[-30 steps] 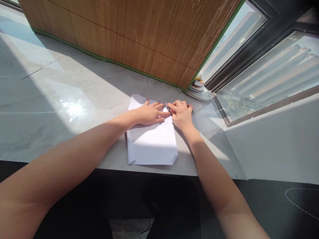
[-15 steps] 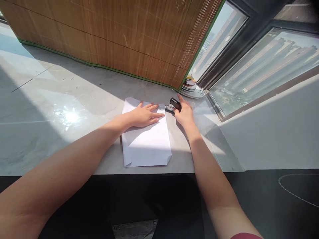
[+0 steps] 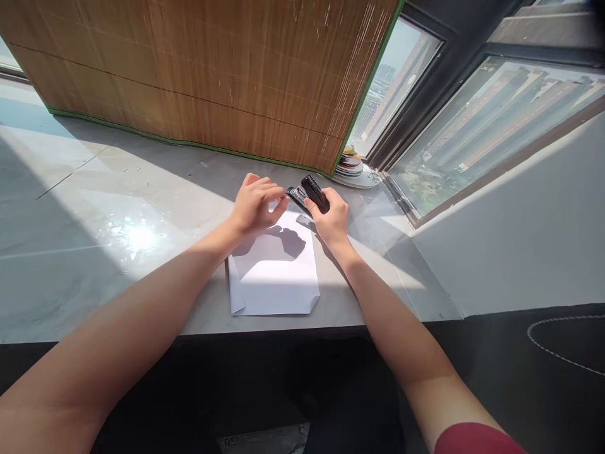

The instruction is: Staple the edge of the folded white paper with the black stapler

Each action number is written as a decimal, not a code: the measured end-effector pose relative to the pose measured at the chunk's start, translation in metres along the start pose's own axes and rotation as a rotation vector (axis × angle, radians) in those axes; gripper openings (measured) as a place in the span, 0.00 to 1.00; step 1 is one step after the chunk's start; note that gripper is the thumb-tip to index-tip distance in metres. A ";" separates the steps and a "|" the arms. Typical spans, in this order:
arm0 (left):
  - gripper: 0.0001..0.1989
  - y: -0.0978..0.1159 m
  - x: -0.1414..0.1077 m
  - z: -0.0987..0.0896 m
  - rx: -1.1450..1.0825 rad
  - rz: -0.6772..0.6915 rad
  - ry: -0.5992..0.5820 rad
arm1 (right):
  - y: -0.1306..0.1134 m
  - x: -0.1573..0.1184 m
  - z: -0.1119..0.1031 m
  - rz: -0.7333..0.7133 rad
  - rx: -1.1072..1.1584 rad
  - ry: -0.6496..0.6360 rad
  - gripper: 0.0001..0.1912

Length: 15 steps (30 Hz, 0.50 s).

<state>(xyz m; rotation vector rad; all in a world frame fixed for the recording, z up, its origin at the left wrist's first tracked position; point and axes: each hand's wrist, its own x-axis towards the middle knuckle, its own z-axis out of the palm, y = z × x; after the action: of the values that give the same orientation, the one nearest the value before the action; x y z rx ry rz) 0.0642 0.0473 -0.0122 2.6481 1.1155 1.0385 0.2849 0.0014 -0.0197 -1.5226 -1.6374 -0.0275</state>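
My right hand [image 3: 333, 217] is wrapped around a black stapler [image 3: 314, 192], held above the top right corner of a stack of white paper [image 3: 276, 287]. The stapler's jaws are spread apart and its front end points left. My left hand [image 3: 259, 202] is raised over the paper's top edge, thumb and fingertips pinched together right at the stapler's front end. What lies in that pinch, if anything, is too small to make out. Folds show at the paper's lower corners, and the shadows of my hands fall across its upper part.
The paper lies on a pale marble-look ledge [image 3: 189, 195], near its front edge. A bamboo blind [image 3: 203, 69] with green edging hangs behind. Stacked plates [image 3: 352, 170] stand in the corner by the window [image 3: 491, 132]. A white wall [image 3: 520, 239] closes the right side.
My left hand has lifted off the paper and closed into a pinch by the stapler's front. The stapler has come off the paper's edge, raised and tilted, with its jaws wider apart.
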 end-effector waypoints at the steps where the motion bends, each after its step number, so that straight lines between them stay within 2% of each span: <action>1: 0.14 -0.002 0.001 0.000 0.009 -0.060 0.106 | -0.007 -0.003 0.002 -0.004 0.048 -0.020 0.17; 4: 0.14 -0.008 0.002 0.007 0.020 -0.167 0.341 | -0.020 -0.012 0.007 -0.009 0.157 -0.104 0.17; 7: 0.15 -0.014 0.005 0.009 0.022 -0.178 0.450 | -0.022 -0.018 0.013 -0.040 0.193 -0.227 0.15; 10: 0.18 -0.001 0.012 -0.014 -0.019 -0.108 0.575 | -0.020 -0.019 0.019 -0.106 0.185 -0.350 0.10; 12: 0.20 0.032 0.008 -0.042 -0.104 0.005 0.741 | -0.019 -0.019 0.021 -0.135 0.184 -0.389 0.07; 14: 0.20 0.089 -0.018 -0.068 -0.211 0.134 0.940 | -0.018 -0.019 0.022 -0.145 0.191 -0.392 0.07; 15: 0.17 0.122 -0.040 -0.074 -0.270 0.125 0.934 | -0.017 -0.019 0.022 -0.147 0.197 -0.393 0.07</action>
<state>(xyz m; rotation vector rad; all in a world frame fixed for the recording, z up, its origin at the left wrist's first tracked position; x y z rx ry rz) 0.0717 -0.0813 0.0615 2.0157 0.7869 2.3694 0.2558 -0.0063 -0.0356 -1.3104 -1.9932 0.3634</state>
